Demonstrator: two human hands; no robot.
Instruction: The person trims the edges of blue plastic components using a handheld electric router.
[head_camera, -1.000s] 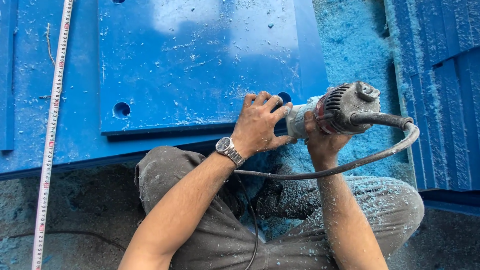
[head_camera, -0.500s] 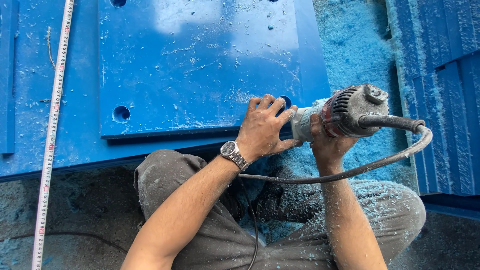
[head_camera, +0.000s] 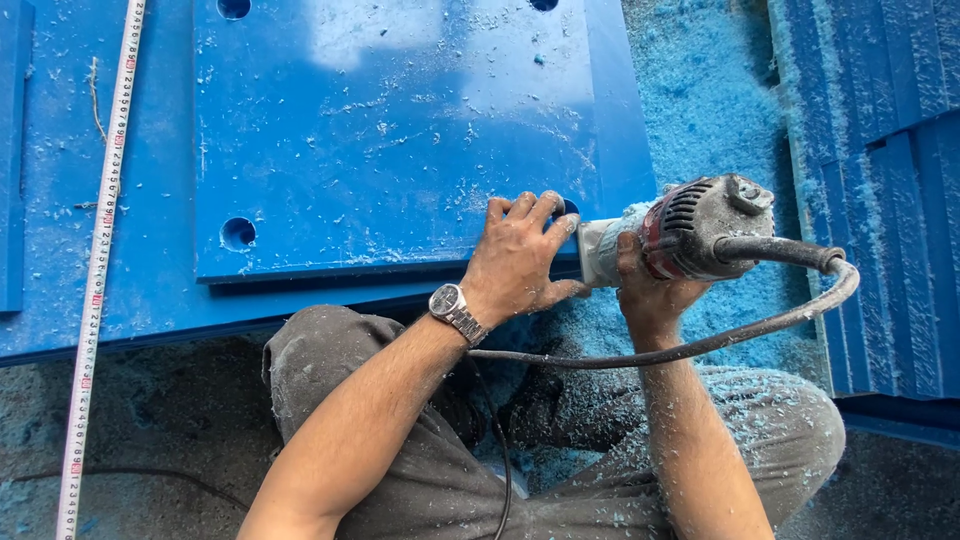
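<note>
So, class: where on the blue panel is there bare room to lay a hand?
Free: the middle of the top blue panel, between its left hole and the left hand. Crowded: the near right corner, where the left hand and the right hand holding the power tool meet.

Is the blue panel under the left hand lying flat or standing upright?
Flat. The blue panel lies face up on a larger blue sheet, shavings resting on it, the left hand pressed on its corner.
</note>
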